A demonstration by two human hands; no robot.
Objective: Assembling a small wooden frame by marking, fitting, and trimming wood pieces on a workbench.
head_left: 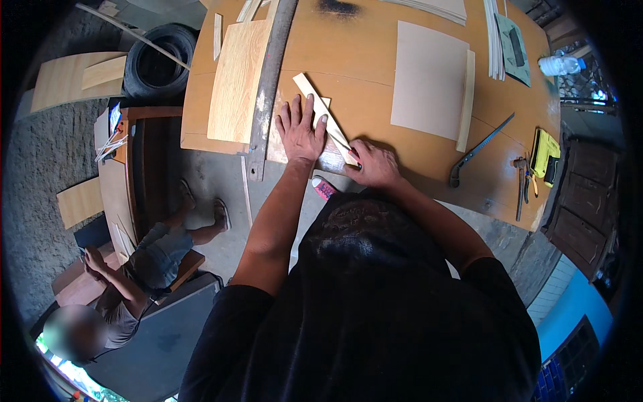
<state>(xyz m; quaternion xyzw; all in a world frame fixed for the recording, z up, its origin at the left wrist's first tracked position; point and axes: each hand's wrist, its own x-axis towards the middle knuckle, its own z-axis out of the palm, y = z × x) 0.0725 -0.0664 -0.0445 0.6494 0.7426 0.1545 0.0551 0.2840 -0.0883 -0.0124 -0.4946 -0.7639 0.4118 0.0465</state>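
My left hand (301,132) lies flat with fingers spread, its thumb side against a narrow pale wood strip (324,114) slanting across the brown tabletop near the front edge. A shorter light piece (326,102) shows partly beneath the strip. At the strip's near end, my right hand (376,164) is closed, its fingers curled beside the wood. A bit of red and dark shows at those fingertips, but most of whatever they hold is hidden.
On the table (348,50) lie a long metal straightedge (269,87), a wood-grain panel (238,80), a grey-brown sheet (429,77), a handsaw (482,149), a hammer (520,187) and a yellow tool (544,156). A person (127,275) sits at lower left; a tyre (159,60) stands behind.
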